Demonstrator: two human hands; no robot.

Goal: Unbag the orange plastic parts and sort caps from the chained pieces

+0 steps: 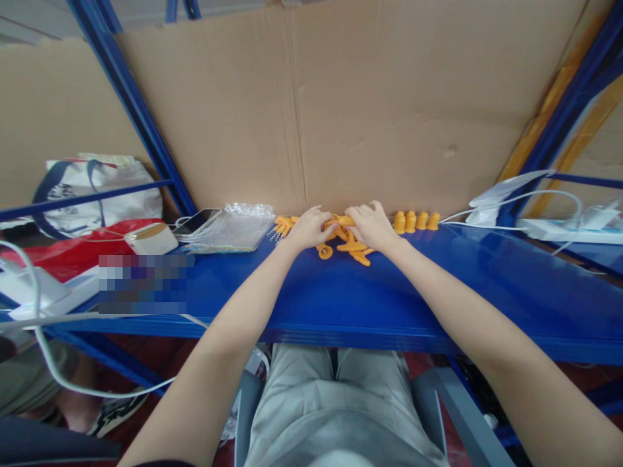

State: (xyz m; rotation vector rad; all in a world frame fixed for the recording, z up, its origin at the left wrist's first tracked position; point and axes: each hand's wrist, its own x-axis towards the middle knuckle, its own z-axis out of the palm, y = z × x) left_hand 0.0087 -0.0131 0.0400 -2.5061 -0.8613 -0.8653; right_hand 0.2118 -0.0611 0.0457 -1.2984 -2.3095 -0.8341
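Note:
My left hand (310,227) and my right hand (370,224) rest close together at the far edge of the blue shelf (438,285), both with fingers curled over an orange plastic part (343,221) held between them. More orange plastic pieces (354,250) lie loose under and in front of the hands, and others (283,224) lie just left of my left hand. A short row of upright orange caps (416,221) stands to the right of my right hand against the cardboard.
A cardboard sheet (370,104) backs the shelf. Clear plastic bags (233,228), a phone (197,221) and a white power bank (150,239) lie left. White chargers and cables (535,220) lie right. A tote bag (97,191) and red item sit far left.

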